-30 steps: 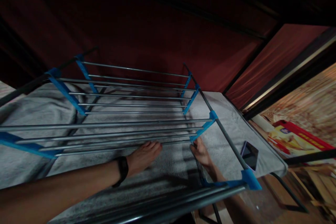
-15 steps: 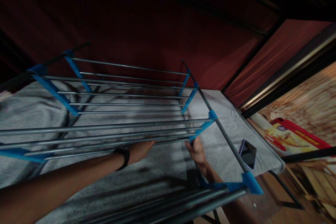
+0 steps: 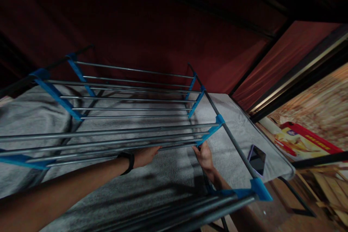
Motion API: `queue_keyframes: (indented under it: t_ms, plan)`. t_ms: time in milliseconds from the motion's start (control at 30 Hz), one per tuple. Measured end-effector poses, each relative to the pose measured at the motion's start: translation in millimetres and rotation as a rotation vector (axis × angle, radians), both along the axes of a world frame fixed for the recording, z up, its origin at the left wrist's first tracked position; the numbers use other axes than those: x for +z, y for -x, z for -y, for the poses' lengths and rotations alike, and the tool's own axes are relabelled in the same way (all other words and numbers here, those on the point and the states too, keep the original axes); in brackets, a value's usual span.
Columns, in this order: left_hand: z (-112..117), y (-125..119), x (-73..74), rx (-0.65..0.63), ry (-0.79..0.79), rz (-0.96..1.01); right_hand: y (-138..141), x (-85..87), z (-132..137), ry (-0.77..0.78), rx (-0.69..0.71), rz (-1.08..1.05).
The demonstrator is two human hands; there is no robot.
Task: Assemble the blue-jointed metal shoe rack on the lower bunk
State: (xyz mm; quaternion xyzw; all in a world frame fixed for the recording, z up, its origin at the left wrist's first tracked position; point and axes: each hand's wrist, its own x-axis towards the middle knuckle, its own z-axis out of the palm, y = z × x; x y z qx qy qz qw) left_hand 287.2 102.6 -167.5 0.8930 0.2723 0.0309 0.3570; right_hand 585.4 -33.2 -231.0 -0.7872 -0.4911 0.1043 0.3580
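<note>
A rack of grey metal tubes with blue plastic side brackets, like a shoe rack (image 3: 160, 129), lies across the bed-like surface covered in grey cloth. My left hand (image 3: 145, 156), with a dark band on its wrist, reaches under one tier and closes around its lowest tube. At that tier's right end, my right hand (image 3: 205, 156) pinches the tube's end where it meets the blue bracket (image 3: 210, 134). Some fingers of both hands are hidden behind the tubes. Another tier (image 3: 206, 206) crosses over my right forearm at the bottom.
Grey cloth (image 3: 174, 170) covers the surface beneath the rack. A phone (image 3: 257, 159) lies on it to the right. Beyond the right edge are a red and yellow package (image 3: 304, 141) and wooden pieces (image 3: 326, 188). A dark red curtain (image 3: 152, 25) hangs behind.
</note>
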Motion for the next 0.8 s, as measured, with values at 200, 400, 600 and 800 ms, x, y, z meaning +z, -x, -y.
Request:
queue_keyframes:
  t_ms: [200,400,600,800]
  plan:
    - [0,0,-2.8,-0.019,0.015,0.051,0,-1.5,1,-0.010,0.002,0.007]
    - [-2,2,-7.7,-0.015,0.034,0.007,-2,-5.3,1,-0.041,0.017,0.029]
    - [-3,1,-7.1,-0.022,0.074,0.063,-4,-9.7,1,-0.079,0.036,0.075]
    - [5,2,3.2,-0.080,0.028,-0.074,-6,-11.6,4,-0.120,0.092,0.104]
